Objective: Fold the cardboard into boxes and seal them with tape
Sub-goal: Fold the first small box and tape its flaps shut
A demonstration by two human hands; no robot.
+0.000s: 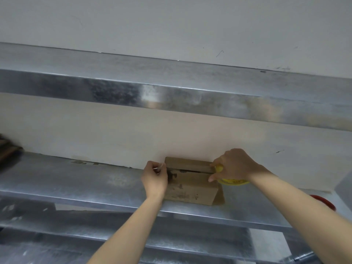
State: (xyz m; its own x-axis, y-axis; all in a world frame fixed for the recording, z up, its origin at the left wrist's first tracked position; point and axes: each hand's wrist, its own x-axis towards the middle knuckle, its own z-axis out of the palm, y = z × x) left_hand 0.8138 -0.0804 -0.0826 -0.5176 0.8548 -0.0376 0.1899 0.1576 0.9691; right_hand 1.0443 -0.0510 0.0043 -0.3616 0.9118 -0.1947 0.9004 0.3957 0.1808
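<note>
Your cardboard box (192,187) sits right of centre in the lower part of the frame, on the metal shelf (76,180) and close against the pale wall (114,134) behind it. Its two top flaps are folded down, with a narrow dark gap showing between them along the seam. Dark smudges mark the box's left end and front face.

Your left hand (155,179) is at the box's left end, fingers curled, pinching a pale tape end (160,166) between thumb and fingertip just beside the box's upper left corner. Your right hand (232,164) is at the box's right end, curled round a yellow tape roll (233,181), which peeks out under the palm and touches the shelf just right of the box. Its fingertips rest on the right end of the top flaps. Whether a clear strip already spans the seam between your hands is too faint to tell.

A second metal shelf (133,90) crosses the frame above. A dark object (8,149) lies at the far left edge, and a red curved object (323,201) shows at the lower right, partly behind your right forearm.
</note>
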